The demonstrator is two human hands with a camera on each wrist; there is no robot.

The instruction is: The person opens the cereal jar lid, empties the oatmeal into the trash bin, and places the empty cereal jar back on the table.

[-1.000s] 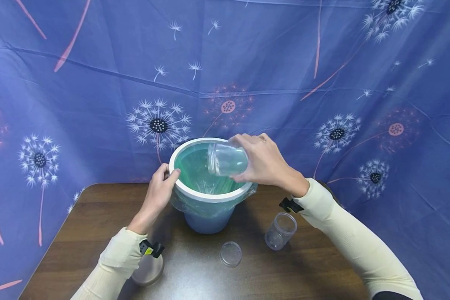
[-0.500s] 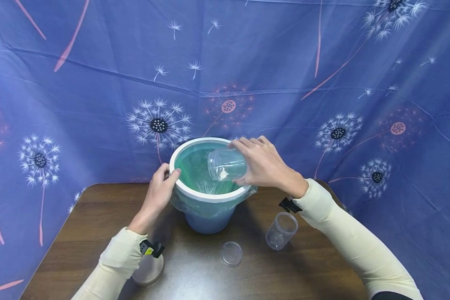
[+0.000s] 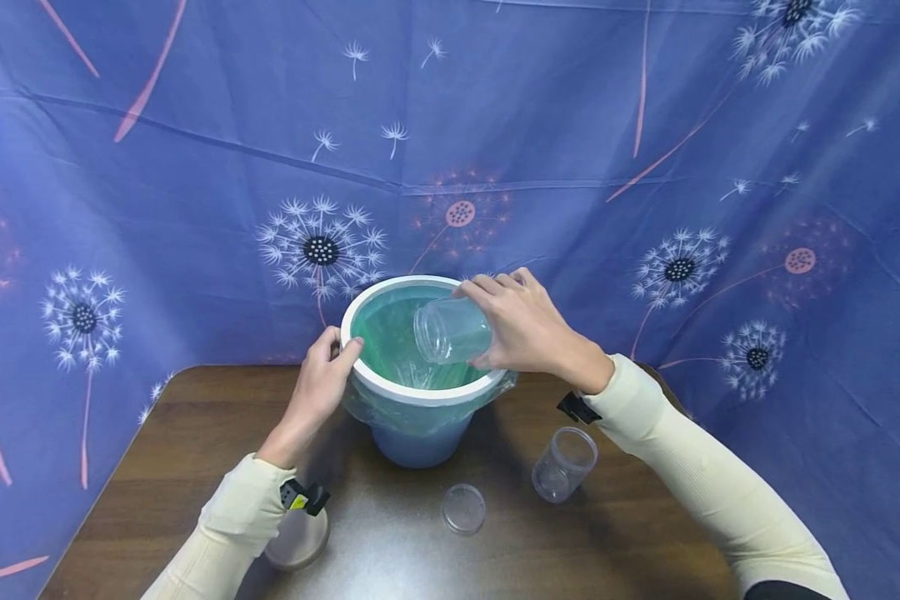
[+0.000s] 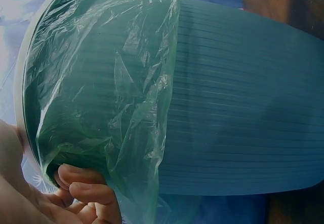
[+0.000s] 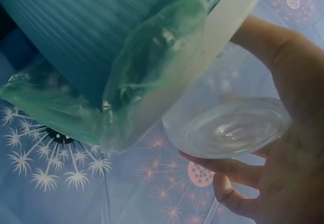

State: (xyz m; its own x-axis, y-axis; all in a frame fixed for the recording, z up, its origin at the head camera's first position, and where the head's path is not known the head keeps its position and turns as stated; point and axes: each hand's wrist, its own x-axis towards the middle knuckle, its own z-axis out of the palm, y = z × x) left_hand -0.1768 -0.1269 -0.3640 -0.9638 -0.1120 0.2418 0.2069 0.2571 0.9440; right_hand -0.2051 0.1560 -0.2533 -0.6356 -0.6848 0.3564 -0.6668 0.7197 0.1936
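A blue trash can (image 3: 420, 442) with a white rim ring (image 3: 401, 392) stands on the table, lined with a thin green plastic bag (image 4: 126, 72) folded over its edge. My left hand (image 3: 317, 382) grips the rim at its left side, thumb on top and fingers curled underneath in the left wrist view. In my right hand (image 3: 528, 329) is a clear plastic jar (image 3: 453, 332), held round its base end. It lies tilted on its side, mouth pointing left and down over the can's opening. The jar looks see-through, with no white bits visible inside.
Right of the can, a second clear jar (image 3: 565, 465) stands on the wooden table (image 3: 607, 542). A clear round lid (image 3: 463, 509) lies in front of the can. Partly under the left sleeve sits a beige round disc (image 3: 297, 540). A blue floral cloth (image 3: 195, 208) hangs behind.
Half a second ago a small heap of white bits showed inside the tilted jar; now none shows. The jar's mouth dips lower than a second ago. My left hand keeps its grip.
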